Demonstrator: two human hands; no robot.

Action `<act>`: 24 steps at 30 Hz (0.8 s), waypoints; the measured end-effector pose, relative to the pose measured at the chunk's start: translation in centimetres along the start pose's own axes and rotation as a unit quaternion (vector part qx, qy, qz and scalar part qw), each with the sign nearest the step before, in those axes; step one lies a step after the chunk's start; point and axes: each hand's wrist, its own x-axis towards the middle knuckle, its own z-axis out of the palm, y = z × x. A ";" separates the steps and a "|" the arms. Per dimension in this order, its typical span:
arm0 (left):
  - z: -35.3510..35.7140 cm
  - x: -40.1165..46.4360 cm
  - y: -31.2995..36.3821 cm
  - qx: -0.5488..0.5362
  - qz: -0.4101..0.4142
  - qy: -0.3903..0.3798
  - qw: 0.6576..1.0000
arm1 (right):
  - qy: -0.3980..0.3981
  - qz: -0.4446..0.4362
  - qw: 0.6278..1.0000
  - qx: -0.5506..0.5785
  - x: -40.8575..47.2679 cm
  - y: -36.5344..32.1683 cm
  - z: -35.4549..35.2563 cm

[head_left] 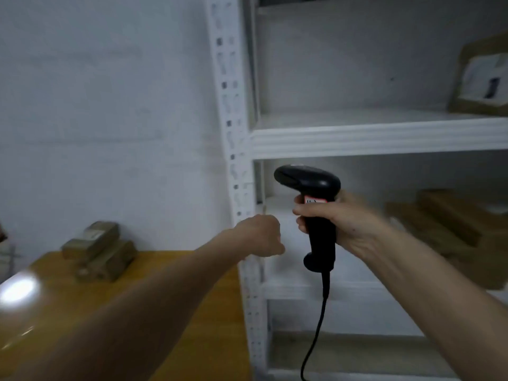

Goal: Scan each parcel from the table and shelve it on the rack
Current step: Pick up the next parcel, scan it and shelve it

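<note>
The person stands between a yellow table (pixel 170 312) on the left and a white rack (pixel 379 138) on the right. The right hand (pixel 349 224) has its fingers wrapped around the handle of a black scanner (pixel 316 204), which stands upright with its head turned to the left; its cable (pixel 316 334) hangs down from the bottom of the handle. The left hand (pixel 261 237) is stretched forward near the rack post, with the fingers curled in. I see nothing in it, though the fingers are turned away from view.

The parcels waiting for the scan are still on the table: a small pile of brown boxes (pixel 99 251) at its far side, near the wall, well apart from both hands. Some boxes are already on the rack: one with a white label (pixel 481 81) stands on the upper shelf, and several blurred ones (pixel 450 224) lie on the shelf below.

The boxes on the table look like small cardboard cartons, so I think they are stiff and probably light, and not slippery. One hand should be enough: take the top box across its narrow sides, thumb on one side and fingers on the other. It is better to keep the label side open to the scanner. The pile looks loose, so pulling a lower box could push the others down.
</note>
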 end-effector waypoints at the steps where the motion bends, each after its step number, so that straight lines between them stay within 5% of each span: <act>1: 0.6 -1.1 -2.9 0.005 -0.017 0.004 1.000 | -0.011 0.017 1.000 0.006 0.4 1.6 2.3; 12: 6.7 -13.1 -30.4 0.019 -0.180 -0.038 0.983 | -0.079 0.134 0.988 0.007 3.9 14.9 25.4; 24: 7.9 -12.6 -45.9 -0.058 -0.264 0.032 0.962 | -0.109 0.203 0.973 0.006 10.9 20.6 38.1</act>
